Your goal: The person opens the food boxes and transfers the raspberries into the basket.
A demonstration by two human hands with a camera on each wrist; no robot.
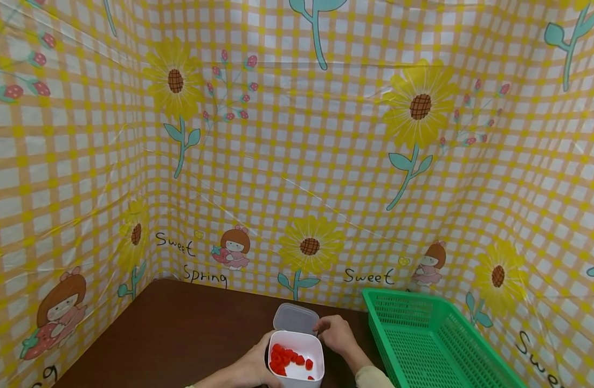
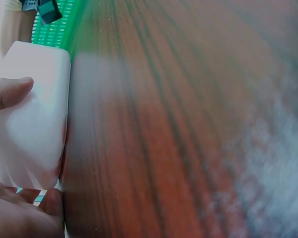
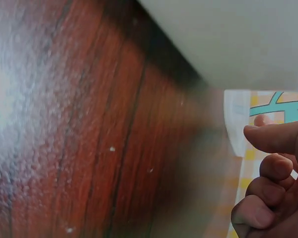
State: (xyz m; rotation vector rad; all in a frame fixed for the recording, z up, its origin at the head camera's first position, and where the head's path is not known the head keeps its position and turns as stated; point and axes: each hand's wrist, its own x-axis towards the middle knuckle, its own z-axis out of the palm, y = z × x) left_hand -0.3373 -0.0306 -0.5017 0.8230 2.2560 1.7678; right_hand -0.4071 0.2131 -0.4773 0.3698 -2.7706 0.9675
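A white square-mouthed tub stands on the dark table, holding several small red berry-like pieces, mostly gathered at its left side. My left hand grips the tub from the left; in the left wrist view the thumb lies against its pale wall. Just behind the tub is a translucent lid. At the lid's right edge is my right hand, fingers curled. The right wrist view shows the thumb beside the lid's edge; whether it pinches the lid cannot be told.
A green plastic basket with slatted walls stands to the right, close to my right forearm. Dark wood-grained table extends to the left. Checked cloth with sunflowers hangs behind and along both sides.
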